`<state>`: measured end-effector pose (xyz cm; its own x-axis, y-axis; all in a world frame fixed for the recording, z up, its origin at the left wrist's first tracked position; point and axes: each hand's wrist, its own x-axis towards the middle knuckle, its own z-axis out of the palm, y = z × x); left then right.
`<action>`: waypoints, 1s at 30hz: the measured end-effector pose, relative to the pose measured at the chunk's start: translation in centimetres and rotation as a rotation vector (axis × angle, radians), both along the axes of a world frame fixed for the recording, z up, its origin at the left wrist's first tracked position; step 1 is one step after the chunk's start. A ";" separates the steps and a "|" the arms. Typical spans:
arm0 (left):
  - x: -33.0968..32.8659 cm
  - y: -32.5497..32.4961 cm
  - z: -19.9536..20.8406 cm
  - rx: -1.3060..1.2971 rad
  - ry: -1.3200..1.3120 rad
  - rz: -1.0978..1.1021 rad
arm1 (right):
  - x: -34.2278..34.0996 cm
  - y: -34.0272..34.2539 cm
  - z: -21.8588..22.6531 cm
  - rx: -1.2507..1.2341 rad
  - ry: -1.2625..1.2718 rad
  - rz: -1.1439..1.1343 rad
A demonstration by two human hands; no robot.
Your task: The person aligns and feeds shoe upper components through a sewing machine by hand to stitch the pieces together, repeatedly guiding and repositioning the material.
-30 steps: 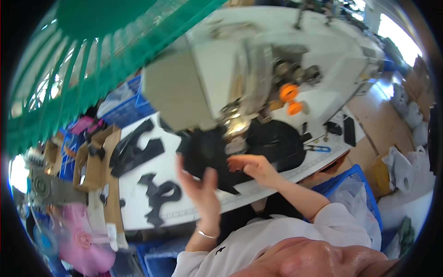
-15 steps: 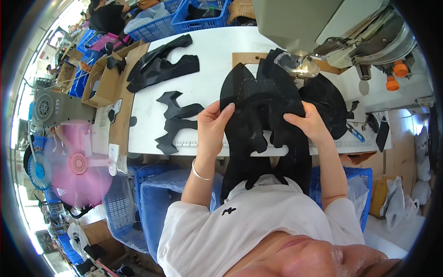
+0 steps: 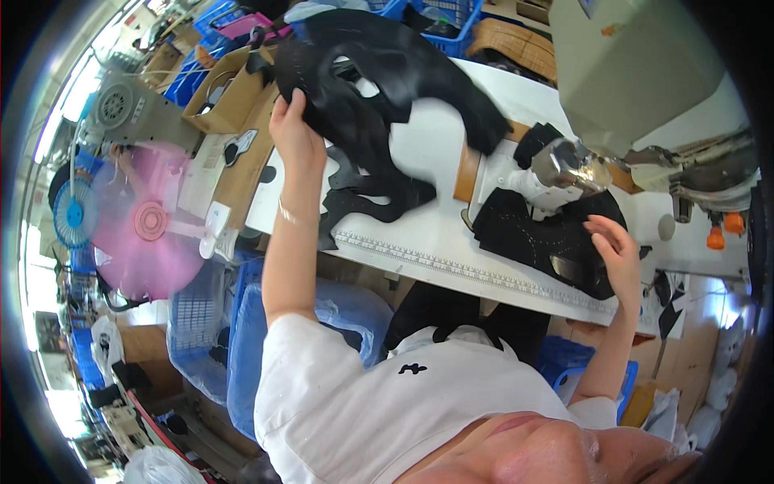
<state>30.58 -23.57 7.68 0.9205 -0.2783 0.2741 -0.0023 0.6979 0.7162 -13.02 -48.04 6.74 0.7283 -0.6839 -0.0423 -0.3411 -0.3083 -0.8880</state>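
In my left hand (image 3: 300, 137), a black cut fabric piece (image 3: 363, 44) is pinched at its near left edge. It sweeps in a large curved shape over the far left of the table and is smeared by motion. Darker curved black pieces (image 3: 375, 202) lie or hang below it, and I cannot tell whether they are joined to it. My right hand (image 3: 617, 254) is open, fingers stretched at the right edge of another black fabric piece (image 3: 516, 230). That piece, with pale stitch marks, lies at the sewing machine's shiny metal arm (image 3: 568, 165).
The white table (image 3: 419, 234) has a ruler strip (image 3: 451, 264) along its near edge. A grey machine head (image 3: 637, 81) rises at the right. At left are a cardboard box (image 3: 218, 113), a pink fan (image 3: 151, 222) and a bag-lined blue crate (image 3: 242, 355).
The black fabric formerly held before me by both hands is out of that place. My left hand has moved far left with black fabric; my right hand has moved right, beside the machine.
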 end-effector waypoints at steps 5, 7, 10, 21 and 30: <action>12.9 -0.6 -9.3 0.406 0.428 0.405 | 0.8 -3.3 -2.9 -0.638 0.333 -0.108; 13.8 -0.9 -11.1 0.437 0.511 0.393 | 1.1 -4.7 -4.0 -0.734 0.401 -0.093; 16.7 3.2 -11.7 0.430 0.410 0.096 | 2.9 -5.6 -3.8 -0.860 0.406 -0.076; 1.8 6.4 -5.9 1.445 -1.607 0.073 | 0.5 -4.8 1.0 -0.843 0.159 -0.177; 0.4 7.0 0.0 1.460 -1.909 0.198 | -7.0 6.6 12.2 -0.566 0.094 0.055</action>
